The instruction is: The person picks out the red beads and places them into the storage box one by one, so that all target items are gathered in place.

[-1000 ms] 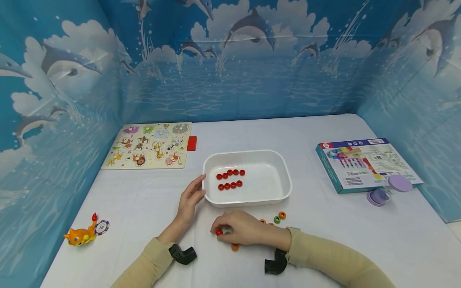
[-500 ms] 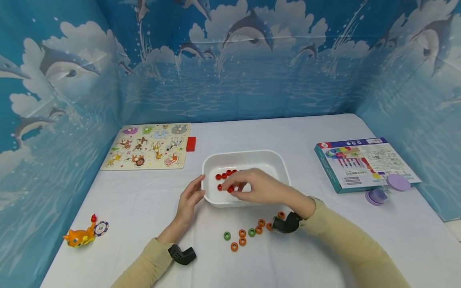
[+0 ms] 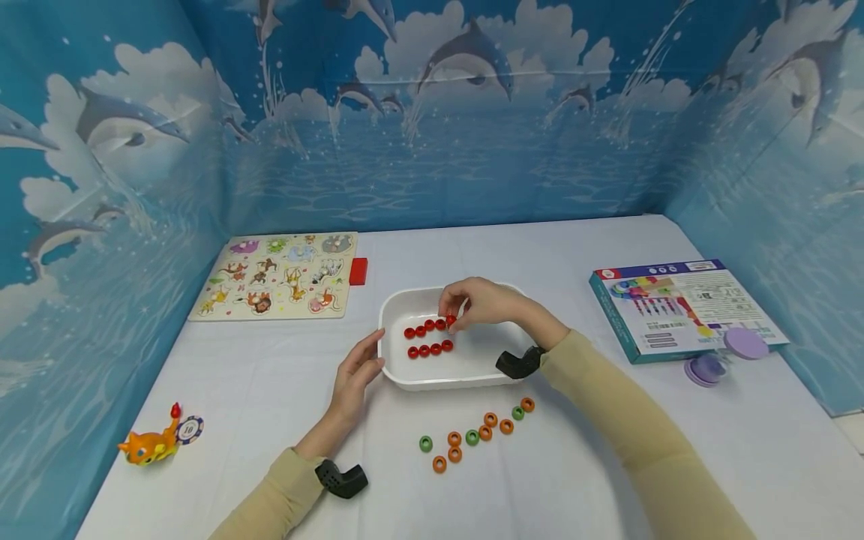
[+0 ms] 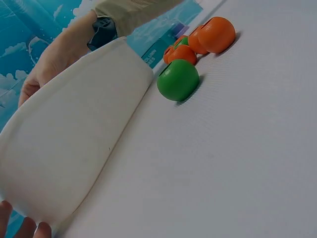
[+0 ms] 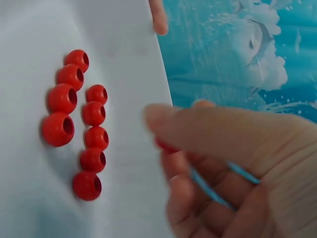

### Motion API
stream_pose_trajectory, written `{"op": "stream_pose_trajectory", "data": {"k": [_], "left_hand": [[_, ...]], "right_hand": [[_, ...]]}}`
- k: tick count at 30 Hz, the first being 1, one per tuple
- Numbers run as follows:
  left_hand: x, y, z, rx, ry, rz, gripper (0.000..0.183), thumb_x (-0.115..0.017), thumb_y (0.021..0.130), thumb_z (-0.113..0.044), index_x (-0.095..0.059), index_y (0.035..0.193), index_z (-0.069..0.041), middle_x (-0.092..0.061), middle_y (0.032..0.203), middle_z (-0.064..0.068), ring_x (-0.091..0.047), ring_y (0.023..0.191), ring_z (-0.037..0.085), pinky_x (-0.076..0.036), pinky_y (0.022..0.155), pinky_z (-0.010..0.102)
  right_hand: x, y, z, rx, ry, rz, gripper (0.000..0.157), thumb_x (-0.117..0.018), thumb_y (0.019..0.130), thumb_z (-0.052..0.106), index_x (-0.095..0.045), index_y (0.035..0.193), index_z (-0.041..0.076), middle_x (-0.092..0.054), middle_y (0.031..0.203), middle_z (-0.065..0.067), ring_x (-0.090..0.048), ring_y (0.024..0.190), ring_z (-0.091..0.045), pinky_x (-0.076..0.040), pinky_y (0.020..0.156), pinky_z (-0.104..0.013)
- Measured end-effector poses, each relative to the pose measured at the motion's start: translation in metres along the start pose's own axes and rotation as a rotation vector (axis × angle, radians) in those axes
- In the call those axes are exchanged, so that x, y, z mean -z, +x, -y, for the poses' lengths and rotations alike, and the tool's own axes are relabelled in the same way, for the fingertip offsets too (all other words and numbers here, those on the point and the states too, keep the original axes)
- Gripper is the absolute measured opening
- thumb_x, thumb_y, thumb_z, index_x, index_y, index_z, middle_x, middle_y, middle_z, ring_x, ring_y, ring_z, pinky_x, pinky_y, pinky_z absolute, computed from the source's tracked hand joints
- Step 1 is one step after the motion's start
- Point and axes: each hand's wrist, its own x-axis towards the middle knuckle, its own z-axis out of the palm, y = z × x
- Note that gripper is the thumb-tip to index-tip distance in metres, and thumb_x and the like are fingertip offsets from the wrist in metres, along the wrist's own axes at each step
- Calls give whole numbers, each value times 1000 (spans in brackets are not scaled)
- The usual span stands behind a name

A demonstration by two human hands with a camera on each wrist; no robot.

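Observation:
A white tray (image 3: 448, 386) holds two rows of red beads, a back row (image 3: 430, 325) and a front row (image 3: 424, 352). My right hand (image 3: 489, 304) is over the tray by the right end of the back row. Between its thumb and fingers it pinches a red bead (image 5: 166, 145), mostly hidden by the thumb in the right wrist view. My left hand (image 3: 351, 382) rests its fingertips and thumb against the tray's left end, fingers fairly straight. In front of the tray lie several orange beads (image 3: 485, 433) and a few green beads (image 3: 425, 443).
An animal puzzle board (image 3: 277, 277) lies at the back left beside a red block (image 3: 358, 271). At the left are an orange toy (image 3: 147, 446) and a poker chip (image 3: 190, 430). A flat game box (image 3: 682, 307) and purple discs (image 3: 745, 343) lie at the right.
My right hand moved from the loose beads in front of the tray, taking a red bead over the front row and then toward the back row. My left hand stayed at the tray's left end.

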Motion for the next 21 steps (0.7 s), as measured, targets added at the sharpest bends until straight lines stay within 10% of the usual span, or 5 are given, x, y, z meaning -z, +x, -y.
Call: {"op": "stream_pose_trajectory", "data": {"k": [13,21], "left_hand": [[-1,0,0,-10,10,4,44,-47,87,-12,-43,131,-7,-36,139,3,-31,127,19,-36,95,40],[-8,-4,-26,18,37,2,43,-42,88,0,-39,131,2,-33,140,13,-30,127,23,-35,96,40]], "right_hand": [[-10,7,-23,-42,-98,157,28,-77,66,9,-62,90,11,-60,83,-1,-54,70,-17,-48,64,-29],[-16,10,-26,-63,-140,195,29,-78,64,9,-63,89,13,-61,82,1,-55,71,-14,-48,65,-26]]}}
